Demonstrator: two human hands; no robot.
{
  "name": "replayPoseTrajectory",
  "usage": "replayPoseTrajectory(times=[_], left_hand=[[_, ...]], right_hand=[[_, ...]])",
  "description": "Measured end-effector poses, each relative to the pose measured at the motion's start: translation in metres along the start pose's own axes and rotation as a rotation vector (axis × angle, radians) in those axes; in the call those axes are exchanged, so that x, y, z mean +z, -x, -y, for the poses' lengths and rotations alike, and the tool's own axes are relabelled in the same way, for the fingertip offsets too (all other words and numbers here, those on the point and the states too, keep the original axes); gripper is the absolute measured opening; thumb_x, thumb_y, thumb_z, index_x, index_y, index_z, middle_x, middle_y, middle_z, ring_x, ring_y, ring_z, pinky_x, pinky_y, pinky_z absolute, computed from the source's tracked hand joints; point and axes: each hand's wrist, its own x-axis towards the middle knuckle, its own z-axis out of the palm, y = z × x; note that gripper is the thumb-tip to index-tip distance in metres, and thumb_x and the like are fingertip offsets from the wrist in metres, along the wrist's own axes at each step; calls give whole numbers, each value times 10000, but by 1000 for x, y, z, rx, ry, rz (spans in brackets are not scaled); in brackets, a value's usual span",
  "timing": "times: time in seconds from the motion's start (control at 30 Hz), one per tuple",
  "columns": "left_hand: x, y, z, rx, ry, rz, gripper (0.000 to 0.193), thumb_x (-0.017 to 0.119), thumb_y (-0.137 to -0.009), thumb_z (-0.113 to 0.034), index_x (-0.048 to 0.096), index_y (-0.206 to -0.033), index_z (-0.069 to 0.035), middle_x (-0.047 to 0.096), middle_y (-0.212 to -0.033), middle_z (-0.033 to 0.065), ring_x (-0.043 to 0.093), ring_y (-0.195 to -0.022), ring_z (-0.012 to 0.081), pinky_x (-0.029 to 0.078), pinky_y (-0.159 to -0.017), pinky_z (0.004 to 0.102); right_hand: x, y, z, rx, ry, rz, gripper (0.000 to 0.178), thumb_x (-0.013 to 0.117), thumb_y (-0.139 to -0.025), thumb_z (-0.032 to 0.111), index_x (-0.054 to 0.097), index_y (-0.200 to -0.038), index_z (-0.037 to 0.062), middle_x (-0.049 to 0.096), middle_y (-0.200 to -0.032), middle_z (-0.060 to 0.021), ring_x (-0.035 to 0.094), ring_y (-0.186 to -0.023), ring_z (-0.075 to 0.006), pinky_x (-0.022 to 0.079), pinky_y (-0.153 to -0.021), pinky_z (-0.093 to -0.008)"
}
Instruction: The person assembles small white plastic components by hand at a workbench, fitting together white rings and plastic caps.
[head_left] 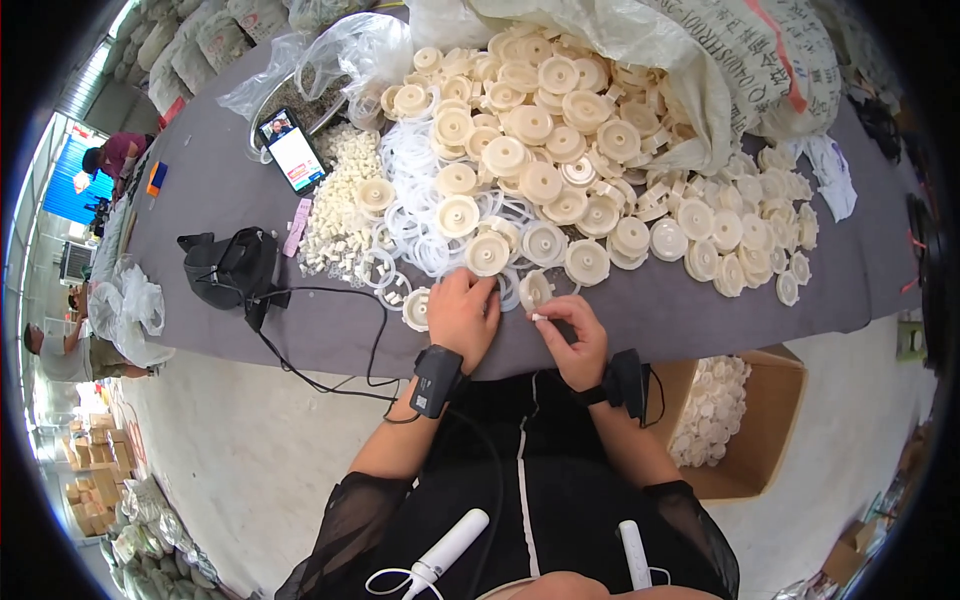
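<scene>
At the near edge of the grey-covered table, my right hand [577,342] pinches a small white plastic piece [539,317] between thumb and fingers. Just beyond it stands a round cream plastic cap [535,289], tilted on its side. My left hand [464,320] rests on the table to the left, its fingers curled down; whatever they hold is hidden. Touching or very close to its fingertips lies another cream cap with a centre stub [487,254]. One more round cap [416,309] sits beside its left side. Clear plastic rings [425,235] lie beyond this hand.
A large heap of cream caps [545,125] spills from a woven sack [690,70]. Small white pieces [335,210] are piled left, near a phone [292,150] and a black cabled device [232,270]. A cardboard box [780,420] of white parts stands below right.
</scene>
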Motion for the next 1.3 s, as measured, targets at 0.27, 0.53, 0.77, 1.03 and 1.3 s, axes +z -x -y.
replayPoseTrajectory(times=[0.27,0.53,0.77,1.03,1.3], left_hand=[[2,16,18,-41,231,-115,165,608,-642,-28,539,-789,-57,515,-794,123,517,-775,312,424,-674,383],[20,4,-26,387,425,-43,161,607,-658,-74,565,-814,-65,532,-871,98,511,-857,287,406,-740,387],[76,-12,-31,305,-116,-142,131,608,-620,-162,589,-726,-87,512,-871,55,495,-855,211,385,-743,323],[87,-18,-34,288,-204,-183,114,582,-631,-220,627,-628,-116,531,-829,33,509,-842,199,374,-745,321],[88,-24,-39,233,-156,-26,112,594,-634,-237,624,-637,-129,542,-770,2,520,-820,179,378,-766,317]], right_hand=[[15,1,-4,-109,323,147,164,650,-717,46,637,-880,60,596,-928,-121,566,-901,-282,446,-798,-357],[-27,2,-36,239,-322,-205,164,509,-900,74,507,-1045,-2,576,-1018,-113,546,-950,-169,452,-832,-278],[-37,-17,-37,284,-455,-232,202,488,-918,103,472,-1074,-25,555,-1052,-143,545,-973,-203,432,-886,-296],[-37,-14,-39,249,-323,-262,209,483,-918,98,465,-1082,-31,550,-1048,-138,528,-985,-194,415,-885,-291],[-31,-8,-33,235,-426,-212,196,475,-920,95,473,-1083,-14,552,-1046,-117,528,-965,-169,410,-877,-280]])
